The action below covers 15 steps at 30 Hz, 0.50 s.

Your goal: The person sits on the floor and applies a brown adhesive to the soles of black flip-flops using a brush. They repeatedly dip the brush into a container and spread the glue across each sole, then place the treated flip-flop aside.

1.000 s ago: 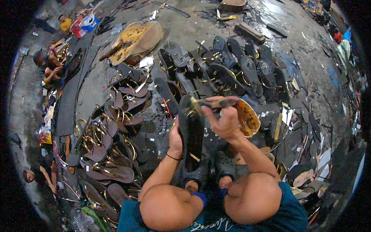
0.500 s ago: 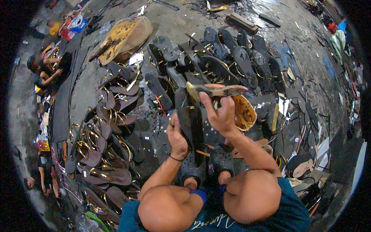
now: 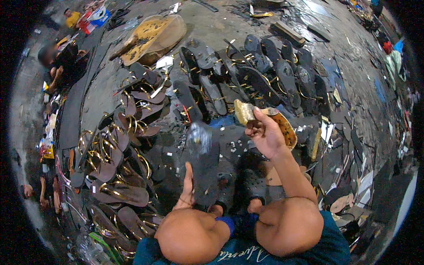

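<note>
My left hand (image 3: 187, 187) grips a dark sandal sole (image 3: 206, 165) by its left edge, thumb upright along the side and the other fingers hidden behind it. The sole's far end has a pale, shiny wet-looking patch, blurred by motion. To the right and higher up, my right hand (image 3: 268, 134) is closed on a brush-like applicator (image 3: 244, 112) with a thick yellowish pad, apart from the sole. Just behind that hand lies an amber-stained shallow container (image 3: 286, 129), partly covered by it.
Many sandals with gold straps (image 3: 112, 154) are heaped at the left. Dark soles (image 3: 287, 81) stand in rows ahead. A large stained yellow tray (image 3: 152, 37) lies far left, scraps (image 3: 364, 183) at the right. A person (image 3: 55, 66) sits at the far left.
The sole has come nearer and turned its shiny face up. My right hand has moved right, away from the sole, and its applicator's pad now shows plainly. The view has shifted slightly.
</note>
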Available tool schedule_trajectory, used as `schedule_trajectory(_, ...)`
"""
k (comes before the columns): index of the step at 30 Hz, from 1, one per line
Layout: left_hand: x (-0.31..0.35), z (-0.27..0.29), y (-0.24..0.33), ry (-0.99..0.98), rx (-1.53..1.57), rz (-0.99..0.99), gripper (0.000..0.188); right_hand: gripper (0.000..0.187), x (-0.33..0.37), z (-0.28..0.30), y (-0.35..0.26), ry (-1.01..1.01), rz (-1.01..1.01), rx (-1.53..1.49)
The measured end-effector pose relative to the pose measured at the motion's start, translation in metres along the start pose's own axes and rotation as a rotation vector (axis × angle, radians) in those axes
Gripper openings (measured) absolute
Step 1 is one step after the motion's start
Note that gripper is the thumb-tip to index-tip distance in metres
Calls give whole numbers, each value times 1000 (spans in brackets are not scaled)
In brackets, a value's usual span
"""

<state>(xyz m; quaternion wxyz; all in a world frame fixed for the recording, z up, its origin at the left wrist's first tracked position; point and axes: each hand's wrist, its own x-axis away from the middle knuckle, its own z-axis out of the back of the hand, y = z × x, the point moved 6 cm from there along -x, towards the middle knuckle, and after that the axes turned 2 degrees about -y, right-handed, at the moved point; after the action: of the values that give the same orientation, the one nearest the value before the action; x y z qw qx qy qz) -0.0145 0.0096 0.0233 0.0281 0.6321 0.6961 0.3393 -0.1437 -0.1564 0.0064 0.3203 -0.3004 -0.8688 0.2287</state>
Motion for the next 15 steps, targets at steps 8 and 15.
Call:
schedule_trajectory(8,-73,-18,8,-49,161,-67,79,19,10,-45,-5,-58,767,1169)
schedule_trajectory(15,-81,-34,-25,-1,297,277,91,20,26,-69,4,-302,588,920)
